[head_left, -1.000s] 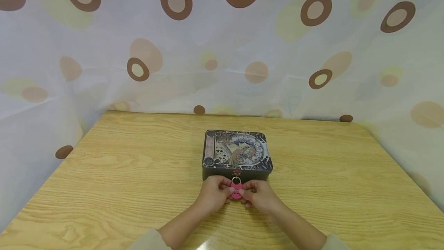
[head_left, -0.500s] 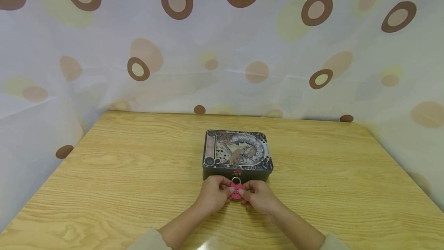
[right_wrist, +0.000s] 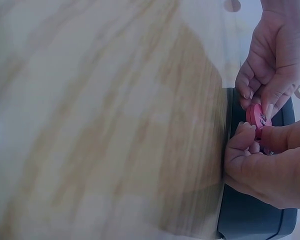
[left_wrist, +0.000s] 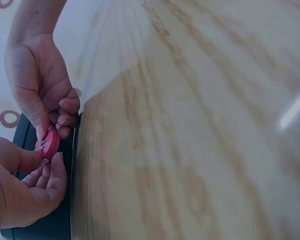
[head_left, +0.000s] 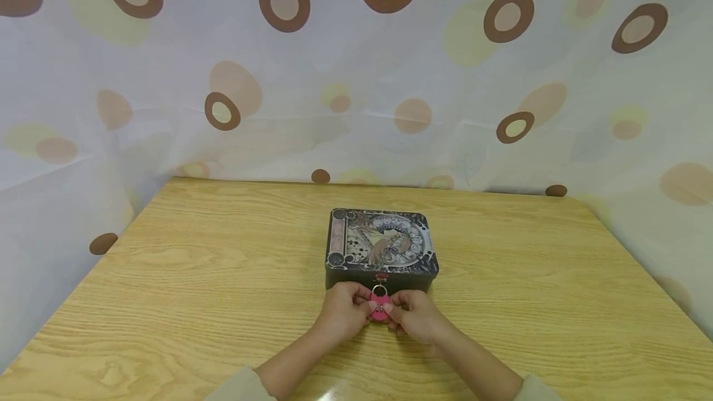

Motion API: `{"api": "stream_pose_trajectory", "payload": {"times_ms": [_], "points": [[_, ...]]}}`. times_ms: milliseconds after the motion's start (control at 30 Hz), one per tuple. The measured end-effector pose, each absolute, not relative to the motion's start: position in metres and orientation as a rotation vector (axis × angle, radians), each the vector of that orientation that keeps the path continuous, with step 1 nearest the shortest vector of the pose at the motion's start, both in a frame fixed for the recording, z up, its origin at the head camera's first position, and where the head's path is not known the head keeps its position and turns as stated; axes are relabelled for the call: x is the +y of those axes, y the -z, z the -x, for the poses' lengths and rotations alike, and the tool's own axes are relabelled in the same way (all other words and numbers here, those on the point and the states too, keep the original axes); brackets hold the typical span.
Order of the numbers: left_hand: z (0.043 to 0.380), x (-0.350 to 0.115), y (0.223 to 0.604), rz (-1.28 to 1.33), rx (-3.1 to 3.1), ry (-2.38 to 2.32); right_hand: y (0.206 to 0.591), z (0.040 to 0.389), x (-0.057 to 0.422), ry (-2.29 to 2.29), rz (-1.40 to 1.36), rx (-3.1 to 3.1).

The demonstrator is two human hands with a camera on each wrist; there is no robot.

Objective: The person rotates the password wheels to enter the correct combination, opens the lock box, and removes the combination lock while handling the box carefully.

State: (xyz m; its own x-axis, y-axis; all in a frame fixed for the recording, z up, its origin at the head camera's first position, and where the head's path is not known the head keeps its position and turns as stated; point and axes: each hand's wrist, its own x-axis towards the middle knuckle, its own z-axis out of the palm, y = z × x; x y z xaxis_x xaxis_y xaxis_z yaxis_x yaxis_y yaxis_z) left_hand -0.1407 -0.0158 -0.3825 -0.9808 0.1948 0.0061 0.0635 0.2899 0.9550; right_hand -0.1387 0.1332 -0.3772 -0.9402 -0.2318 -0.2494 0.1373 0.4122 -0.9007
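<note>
Between both hands is a small pink combination padlock (head_left: 381, 307) with a metal shackle, held in front of a dark tin box (head_left: 384, 240) with an ornate printed lid. The shackle stands up just below a red clasp (head_left: 381, 277) on the box's front. My left hand (head_left: 343, 310) pinches the padlock's left side, thumb on its face near the number dials. From the right, my right hand (head_left: 419, 315) pinches the other side, its thumb also by the dials. In the left wrist view the pink padlock (left_wrist: 48, 145) shows edge-on between the fingertips. The lid is closed.
The box stands on a wood-grain table (head_left: 223, 252) near its middle. A pale cloth backdrop (head_left: 345, 67) with brown and beige ovals rises behind the table and along both sides. Light-coloured sleeves (head_left: 241, 385) cover the forearms at the bottom edge.
Both hands keep their hold on the padlock, with only very slight finger and thumb shifts at its face. The box has not moved.
</note>
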Motion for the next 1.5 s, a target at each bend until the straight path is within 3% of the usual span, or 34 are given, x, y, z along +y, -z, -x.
{"api": "stream_pose_trajectory", "payload": {"times_ms": [1500], "points": [[0.1416, -0.0166, 0.3831, -0.27, 2.49, -1.724, 0.3766, 0.1388, 0.1338, 1.502, 0.089, 2.35]]}}
